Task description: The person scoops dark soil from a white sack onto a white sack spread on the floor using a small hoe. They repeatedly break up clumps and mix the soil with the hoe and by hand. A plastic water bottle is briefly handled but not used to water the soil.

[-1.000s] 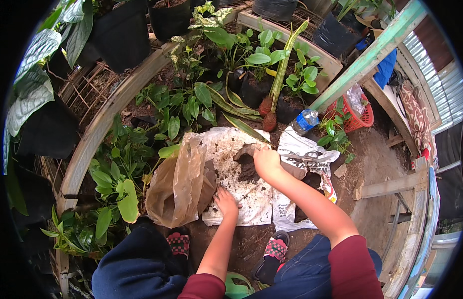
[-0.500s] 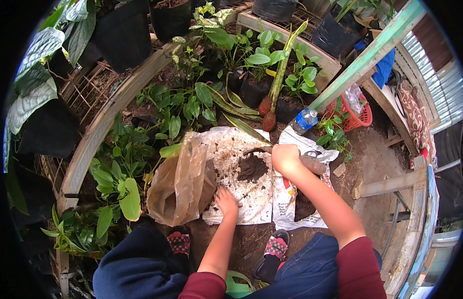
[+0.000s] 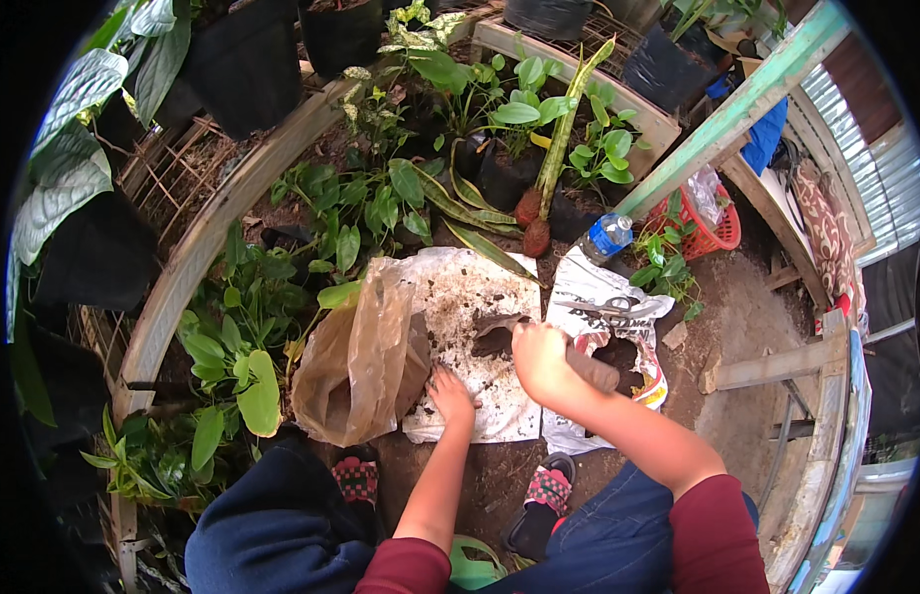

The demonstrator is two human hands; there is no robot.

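Note:
My right hand (image 3: pixel 542 358) is closed around a hand trowel with a thick brown handle (image 3: pixel 593 371). Its blade (image 3: pixel 500 322) is at a small heap of dark soil (image 3: pixel 492 343) on a soil-specked white sheet (image 3: pixel 450 287). Fingers apart, my left hand (image 3: pixel 450 394) presses flat on that sheet, holding nothing. Beside it stands a brownish clear plastic bag (image 3: pixel 351 366) with its mouth open. Under my right forearm lies a white printed sack (image 3: pixel 579 426) with dark soil showing through its opening.
Two reddish-brown root balls (image 3: pixel 531 223) with long variegated leaves lie beyond the sheet. A water bottle (image 3: pixel 607 238) and red basket (image 3: pixel 713 226) are at the right. Leafy plants (image 3: pixel 232 356) and a wooden bed edge (image 3: pixel 183 267) curve along the left. A green post (image 3: pixel 732 109) slants at the upper right.
My right hand has moved nearer and slightly left with the trowel, its blade now against the soil heap. The sack has shifted, exposing more of its opening. My left hand stays put.

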